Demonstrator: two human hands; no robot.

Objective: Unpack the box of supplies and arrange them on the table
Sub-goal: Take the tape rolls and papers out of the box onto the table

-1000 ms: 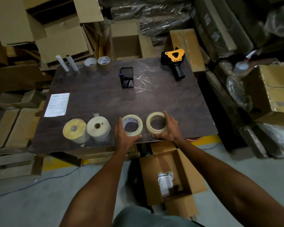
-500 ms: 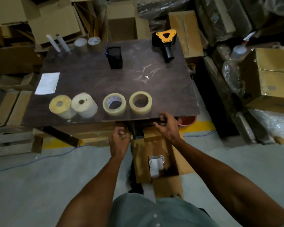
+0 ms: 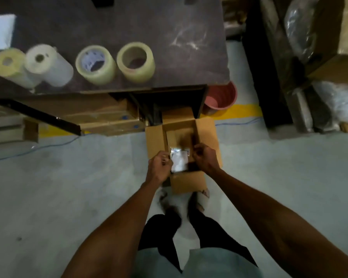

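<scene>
An open cardboard box stands on the floor in front of the table. Inside it lies a shiny plastic-wrapped packet. My left hand pinches the packet's left edge, while my right hand curls its fingers on the right edge. Along the table's near edge stand two tape rolls, and left of them a yellow roll and a white roll. The frame is motion-blurred.
A white sheet of paper lies at the table's far left. A pink bucket sits on the floor by the table's right corner. Stacked cartons and plastic-wrapped goods fill the right side. My feet are just behind the box.
My view has tipped down from the table to the floor box. Both hands left the tape rolls, dropped past the table edge into the box, and closed on the packet.
</scene>
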